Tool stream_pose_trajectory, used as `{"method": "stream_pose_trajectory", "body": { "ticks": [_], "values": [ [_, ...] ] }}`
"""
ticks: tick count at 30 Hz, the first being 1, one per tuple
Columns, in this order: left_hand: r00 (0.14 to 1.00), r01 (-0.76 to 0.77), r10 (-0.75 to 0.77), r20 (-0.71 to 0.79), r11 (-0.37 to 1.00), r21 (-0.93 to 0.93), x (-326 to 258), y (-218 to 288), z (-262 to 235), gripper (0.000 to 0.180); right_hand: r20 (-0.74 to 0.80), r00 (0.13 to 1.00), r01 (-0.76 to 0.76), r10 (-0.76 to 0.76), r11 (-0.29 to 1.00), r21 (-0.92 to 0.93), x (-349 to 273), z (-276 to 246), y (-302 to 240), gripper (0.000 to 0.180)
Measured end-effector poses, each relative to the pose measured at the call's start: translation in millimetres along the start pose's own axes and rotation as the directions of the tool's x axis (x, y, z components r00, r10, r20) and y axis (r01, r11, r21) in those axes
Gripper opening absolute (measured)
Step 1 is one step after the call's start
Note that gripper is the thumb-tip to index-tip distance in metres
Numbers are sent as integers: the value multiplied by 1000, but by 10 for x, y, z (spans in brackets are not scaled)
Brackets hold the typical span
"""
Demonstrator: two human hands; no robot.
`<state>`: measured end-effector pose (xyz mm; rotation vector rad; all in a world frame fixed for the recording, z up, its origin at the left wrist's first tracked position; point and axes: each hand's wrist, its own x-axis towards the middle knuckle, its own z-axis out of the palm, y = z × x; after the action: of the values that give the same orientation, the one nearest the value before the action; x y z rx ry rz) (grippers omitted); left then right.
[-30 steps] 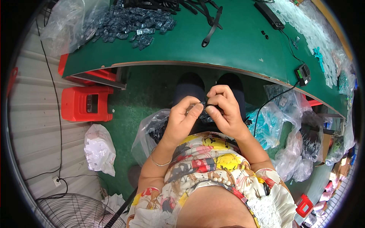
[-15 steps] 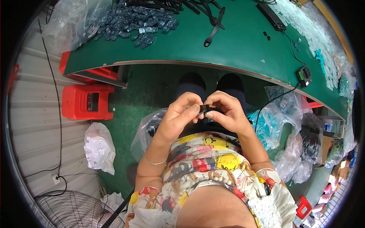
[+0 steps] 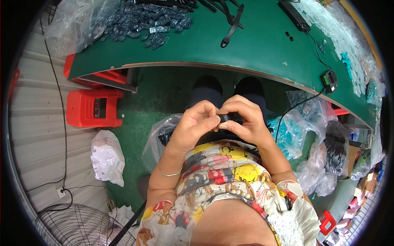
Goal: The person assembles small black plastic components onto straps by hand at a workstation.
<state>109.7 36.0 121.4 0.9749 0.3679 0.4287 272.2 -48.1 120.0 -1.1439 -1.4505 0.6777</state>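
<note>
Above my lap, both hands meet over a small black piece [image 3: 223,118], mostly covered by fingers; its exact kind cannot be made out. My left hand [image 3: 198,122] pinches one side of it between thumb and forefinger. From the other side, my right hand [image 3: 243,119] grips it with the thumb below and bent fingers above. Across the table edge ahead of the hands lies a black strap [image 3: 233,30], with more black straps [image 3: 209,5] behind it.
The green table [image 3: 197,49] curves ahead, bearing a heap of small clear-wrapped parts [image 3: 139,20], a black power box [image 3: 293,15] and a small corded device [image 3: 329,81]. A red stool [image 3: 88,108] stands left; plastic bags [image 3: 314,164] lie right. A wire fan [image 3: 78,225] is at lower left.
My right fingers have shifted slightly left and up over the black piece, and less of it shows now. My left hand keeps its pinch almost in place.
</note>
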Motion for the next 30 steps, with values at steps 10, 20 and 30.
{"method": "stream_pose_trajectory", "body": {
  "ticks": [10,20,30],
  "values": [
    [994,23,12,110,950,-311,35,-106,-48,8,-61,994,-53,93,878,475,-95,89,151,26],
    [996,-60,45,-74,975,-213,62,-87,31,15,-111,988,85,-103,985,-151,36,27,-44,32],
    [990,-139,104,92,746,651,34,123,91,17,77,953,-303,294,931,205,-92,-19,-105,19]
  ]
}}
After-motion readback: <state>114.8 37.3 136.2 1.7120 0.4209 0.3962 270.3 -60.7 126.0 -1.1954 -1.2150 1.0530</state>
